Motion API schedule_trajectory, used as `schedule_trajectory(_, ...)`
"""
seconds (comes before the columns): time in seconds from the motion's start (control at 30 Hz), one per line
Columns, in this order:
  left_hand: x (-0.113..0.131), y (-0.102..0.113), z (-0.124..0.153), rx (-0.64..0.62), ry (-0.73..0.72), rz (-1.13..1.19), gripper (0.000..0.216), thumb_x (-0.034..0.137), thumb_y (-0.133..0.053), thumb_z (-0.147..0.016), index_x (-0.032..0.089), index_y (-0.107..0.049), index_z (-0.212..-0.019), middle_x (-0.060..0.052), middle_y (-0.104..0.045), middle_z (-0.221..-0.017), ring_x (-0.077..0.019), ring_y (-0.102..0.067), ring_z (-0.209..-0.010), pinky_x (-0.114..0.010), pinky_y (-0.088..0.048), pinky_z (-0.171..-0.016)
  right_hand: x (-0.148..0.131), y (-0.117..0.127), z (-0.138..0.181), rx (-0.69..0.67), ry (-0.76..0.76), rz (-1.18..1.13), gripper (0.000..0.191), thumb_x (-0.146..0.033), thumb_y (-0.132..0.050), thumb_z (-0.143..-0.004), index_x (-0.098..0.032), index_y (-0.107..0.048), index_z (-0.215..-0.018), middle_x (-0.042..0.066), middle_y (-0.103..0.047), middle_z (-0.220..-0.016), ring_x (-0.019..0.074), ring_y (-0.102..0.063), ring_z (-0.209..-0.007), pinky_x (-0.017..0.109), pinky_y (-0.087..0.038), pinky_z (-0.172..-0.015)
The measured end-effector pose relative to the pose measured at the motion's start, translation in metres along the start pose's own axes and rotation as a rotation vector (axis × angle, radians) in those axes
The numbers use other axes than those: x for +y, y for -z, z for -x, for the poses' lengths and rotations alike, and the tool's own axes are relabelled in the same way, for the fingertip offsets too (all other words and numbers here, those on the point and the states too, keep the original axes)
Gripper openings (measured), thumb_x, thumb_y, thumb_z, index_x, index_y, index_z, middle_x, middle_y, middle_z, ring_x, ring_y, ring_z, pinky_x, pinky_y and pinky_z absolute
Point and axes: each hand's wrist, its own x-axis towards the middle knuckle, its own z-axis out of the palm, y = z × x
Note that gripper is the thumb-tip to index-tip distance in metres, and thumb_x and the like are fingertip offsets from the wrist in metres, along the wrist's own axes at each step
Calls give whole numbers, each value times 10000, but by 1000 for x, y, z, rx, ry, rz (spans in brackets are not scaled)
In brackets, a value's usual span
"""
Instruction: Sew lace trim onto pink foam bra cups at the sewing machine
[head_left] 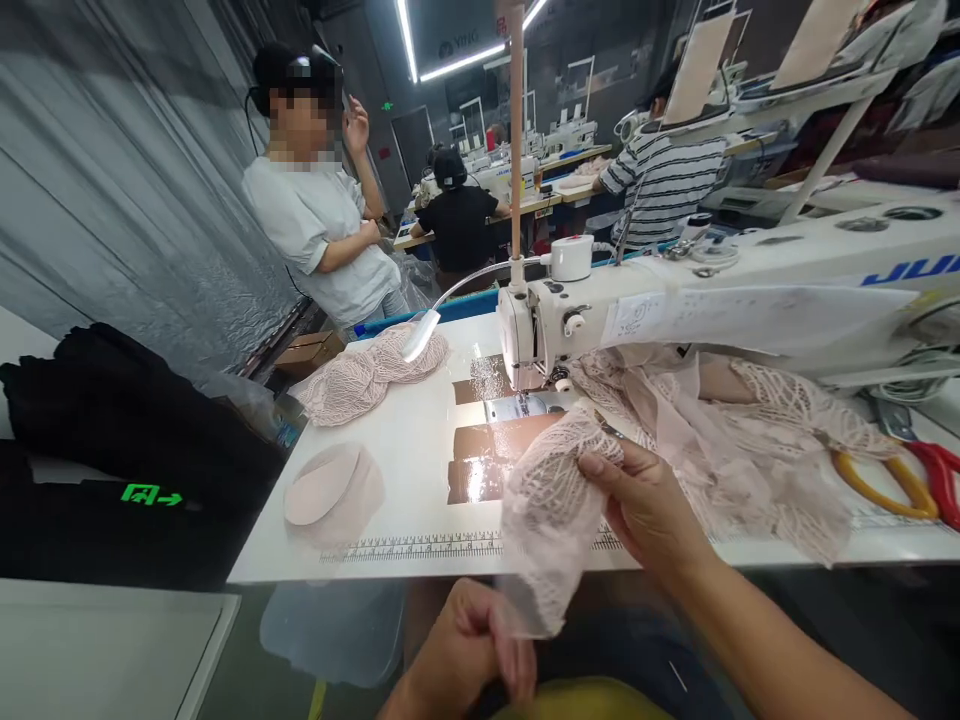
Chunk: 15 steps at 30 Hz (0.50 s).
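Observation:
My right hand is closed on the upper part of a pale pink lace piece at the front edge of the white sewing table. My left hand, below the table edge, pinches the lower end of the same lace piece. The lace hangs stretched between the two hands. Just beyond it stands a white sewing machine, with more pink lace fabric heaped under its arm.
A lace bundle and a stack of round pink pads lie on the table's left. Scissors with yellow and red handles lie at right. Black bags sit at left. A person stands behind; others sew farther back.

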Motion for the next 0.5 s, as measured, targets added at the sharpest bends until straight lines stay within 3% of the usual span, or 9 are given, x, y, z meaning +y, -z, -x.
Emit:
schedule_trajectory(0.07, 21, 6, 7, -65, -105, -139, 261, 230, -714, -735, 165, -647, -491, -60, -595, -506, -148, -557, -487, -259, -428, -501, -8, 1, 2, -126, -31, 125, 288, -420, -782, -639, -169, -668, -722, 6, -601, -641, 134, -528, -578, 259, -448, -559)
schedule_trajectory(0.1, 33, 7, 9, 49, -229, -233, 101, 218, -721, -728, 175, -707, -637, -79, -653, -658, -187, -617, -661, -292, -480, -646, -11, -1, 6, -230, -49, 210, 277, -414, -764, -668, -162, -658, -712, 4, -593, -636, 131, -526, -578, 248, -438, -550)
schedule_trajectory(0.13, 45, 7, 10, 141, -331, -326, 165, 194, -767, -663, 179, -733, -825, -109, -678, -931, -243, -620, -908, -325, -476, -818, -12, -4, 11, -340, -57, 294, 262, -405, -740, -703, -157, -653, -709, 4, -593, -642, 133, -532, -591, 243, -435, -557)
schedule_trajectory(0.17, 55, 6, 9, 223, -428, -409, 465, 174, -819, -572, 183, -708, -1023, -124, -624, -1152, -292, -545, -1102, -338, -428, -938, -12, -7, 16, -442, -47, 367, 241, -391, -710, -740, -157, -656, -724, 8, -605, -663, 138, -544, -617, 242, -439, -579)
schedule_trajectory(0.2, 62, 5, 7, 265, -431, -496, 672, 146, -851, -499, 187, -659, -1142, -123, -573, -1247, -317, -473, -1197, -337, -387, -993, -12, -10, 21, -527, -18, 431, 212, -372, -679, -774, -161, -668, -758, 12, -625, -698, 145, -558, -651, 242, -445, -608)
schedule_trajectory(0.27, 67, 5, 2, 208, -279, -623, 654, 164, -835, -537, 176, -641, -1162, -119, -605, -1171, -306, -525, -1100, -333, -425, -921, -9, -13, 29, -631, 67, 555, 159, -323, -627, -821, -183, -694, -854, 12, -663, -771, 150, -578, -700, 239, -446, -659)
schedule_trajectory(0.33, 61, 6, -1, 128, -121, -673, 399, 226, -765, -662, 155, -672, -1044, -81, -645, -918, -225, -581, -832, -288, -455, -740, -5, -13, 32, -655, 129, 666, 170, -291, -596, -842, -211, -698, -952, 3, -686, -820, 148, -589, -716, 235, -440, -684)
schedule_trajectory(0.4, 51, 8, -3, 105, -68, -682, 237, 271, -700, -738, 142, -669, -934, -32, -590, -744, -151, -517, -660, -244, -409, -622, -1, -11, 32, -638, 142, 737, 183, -296, -581, -852, -217, -698, -969, -3, -689, -798, 145, -588, -690, 233, -434, -667)
schedule_trajectory(0.5, 43, 8, -4, 101, -79, -710, 197, 296, -683, -754, 140, -644, -867, -7, -538, -698, -124, -458, -629, -224, -376, -595, 4, -9, 29, -562, 125, 741, 200, -341, -560, -865, -195, -694, -890, 14, -680, -771, 155, -589, -683, 247, -436, -646)
